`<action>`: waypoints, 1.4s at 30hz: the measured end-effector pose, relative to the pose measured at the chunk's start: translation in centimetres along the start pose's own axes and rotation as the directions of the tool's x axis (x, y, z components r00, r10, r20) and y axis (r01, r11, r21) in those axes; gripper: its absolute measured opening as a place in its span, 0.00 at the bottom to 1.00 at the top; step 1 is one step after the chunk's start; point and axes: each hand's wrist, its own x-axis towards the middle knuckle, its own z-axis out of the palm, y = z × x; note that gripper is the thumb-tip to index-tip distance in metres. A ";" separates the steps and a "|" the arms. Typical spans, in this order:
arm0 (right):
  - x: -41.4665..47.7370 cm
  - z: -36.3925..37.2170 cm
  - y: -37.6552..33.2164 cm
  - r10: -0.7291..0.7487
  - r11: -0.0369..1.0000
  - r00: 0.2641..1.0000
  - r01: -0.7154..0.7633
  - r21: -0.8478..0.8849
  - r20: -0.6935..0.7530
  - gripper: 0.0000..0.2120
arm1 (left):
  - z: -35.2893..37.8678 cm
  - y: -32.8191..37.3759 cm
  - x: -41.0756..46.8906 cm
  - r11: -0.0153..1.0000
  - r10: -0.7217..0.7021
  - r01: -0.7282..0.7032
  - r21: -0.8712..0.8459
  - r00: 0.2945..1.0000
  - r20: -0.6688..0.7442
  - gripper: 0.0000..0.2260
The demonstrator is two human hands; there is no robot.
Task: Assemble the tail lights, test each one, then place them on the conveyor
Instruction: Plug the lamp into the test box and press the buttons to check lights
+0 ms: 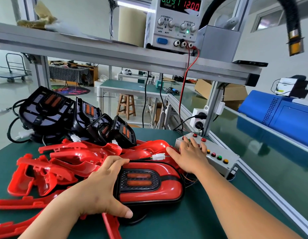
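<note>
The left hand (101, 185) grips one end of an assembled tail light (149, 183), thumb on its near edge and fingers curled over the far one, holding it down near the middle of the bench (193, 221). The right hand (189, 156) lies flat and open, fingers spread on the buttons of a grey test box (224, 156) at the bench's right edge. A white connector (158, 156) sits just beside its thumb. On the shelf above, the power supply (174, 23) reads 0.091 and 12.00, so this unit appears to be under test.

One light is assembled. Placing it on the conveyor (261, 161) to the right looks yet to come.

Many parts wait. At least four black housings (44, 109) are stacked at the far-left corner, and a tangled heap of red lens covers (72, 157), five or more, lies along the left side. Seven buttons show on the box, and others may be under the hand.
</note>
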 end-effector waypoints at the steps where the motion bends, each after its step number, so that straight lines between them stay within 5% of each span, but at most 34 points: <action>1: -0.3 0.0 0.1 0.002 1.000 1.000 -0.002 0.003 -0.007 0.45 | 0.0 0.0 0.0 1.000 0.002 -0.002 0.000 1.000 -0.002 0.60; 20: -1.0 0.0 0.1 0.094 0.996 0.996 -0.094 0.011 -0.013 0.58 | 0.2 -0.5 0.2 0.999 0.022 -0.021 0.037 0.999 -0.038 0.61; 42: -2.3 -0.5 0.3 0.113 0.992 0.994 -0.113 0.059 -0.009 0.58 | 0.3 -0.6 0.3 0.999 0.023 -0.022 0.027 0.999 -0.026 0.60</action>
